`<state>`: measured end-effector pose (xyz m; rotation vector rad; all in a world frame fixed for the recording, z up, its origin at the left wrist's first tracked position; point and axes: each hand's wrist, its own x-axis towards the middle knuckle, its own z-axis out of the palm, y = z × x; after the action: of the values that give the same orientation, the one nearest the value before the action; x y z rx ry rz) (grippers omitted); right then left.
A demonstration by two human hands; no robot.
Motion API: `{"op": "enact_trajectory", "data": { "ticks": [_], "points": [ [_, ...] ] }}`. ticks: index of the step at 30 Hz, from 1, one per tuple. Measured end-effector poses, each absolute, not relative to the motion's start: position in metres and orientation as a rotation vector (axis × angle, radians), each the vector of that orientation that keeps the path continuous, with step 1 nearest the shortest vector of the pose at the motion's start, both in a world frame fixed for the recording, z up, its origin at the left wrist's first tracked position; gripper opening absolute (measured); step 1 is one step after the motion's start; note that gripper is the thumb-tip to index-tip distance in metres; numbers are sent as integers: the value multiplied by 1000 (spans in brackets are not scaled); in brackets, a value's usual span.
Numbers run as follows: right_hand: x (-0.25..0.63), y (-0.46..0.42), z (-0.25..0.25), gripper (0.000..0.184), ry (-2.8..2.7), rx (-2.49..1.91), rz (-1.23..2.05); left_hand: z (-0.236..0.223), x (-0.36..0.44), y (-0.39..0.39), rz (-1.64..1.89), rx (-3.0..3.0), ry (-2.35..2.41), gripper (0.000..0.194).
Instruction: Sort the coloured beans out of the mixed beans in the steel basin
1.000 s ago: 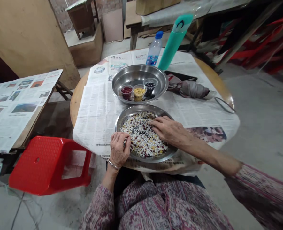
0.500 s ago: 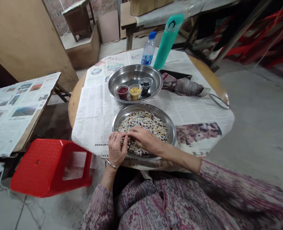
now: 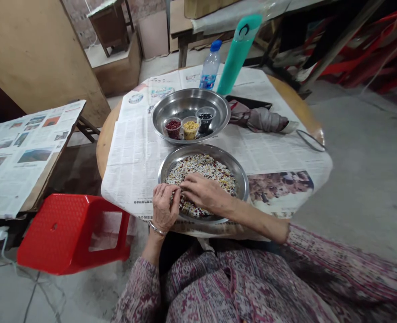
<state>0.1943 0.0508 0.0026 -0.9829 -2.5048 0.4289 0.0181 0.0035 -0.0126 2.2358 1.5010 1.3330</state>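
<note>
A steel pan [image 3: 240, 177] full of mixed red, white, yellow and dark beans [image 3: 212, 167] sits at the near edge of a round table. My left hand [image 3: 164, 208] rests cupped on the pan's near left rim, its fingers curled; what they hold is hidden. Over the beans, my right hand [image 3: 203, 193] reaches left with its fingertips pinched together right beside the left hand's fingers. Behind it stands a second steel pan [image 3: 192, 101] with three small cups: red beans [image 3: 173, 126], yellow beans [image 3: 190, 127] and dark beans [image 3: 204, 117].
Newspaper [image 3: 134, 152] covers the table. A water bottle [image 3: 210, 69] and a green flask [image 3: 237, 54] stand at the back, and a folded umbrella [image 3: 262, 120] lies to the right. A red stool [image 3: 67, 229] and a paper-covered side table [image 3: 20, 148] are on the left.
My right hand has moved from the middle of the beans leftward to meet my left hand at the pan's near left rim. The left hand has stayed put.
</note>
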Motion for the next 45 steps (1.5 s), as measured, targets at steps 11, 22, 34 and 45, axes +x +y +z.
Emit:
{"op": "enact_trajectory", "data": {
  "ticks": [11, 22, 34, 45],
  "points": [
    [225, 49, 16, 20, -2798, -578, 570, -14, 19, 4, 1358, 2219, 1514, 12],
    [197, 84, 11, 22, -2559, -818, 332, -11, 19, 3, 1366, 2178, 1518, 11],
    [248, 92, 11, 18, -2558, -913, 263, -9, 19, 2, 1370, 2122, 1532, 10],
    [265, 36, 8, 32, -2652, -1139, 388, -10, 19, 1, 1391, 2139, 1518, 10]
  ]
}}
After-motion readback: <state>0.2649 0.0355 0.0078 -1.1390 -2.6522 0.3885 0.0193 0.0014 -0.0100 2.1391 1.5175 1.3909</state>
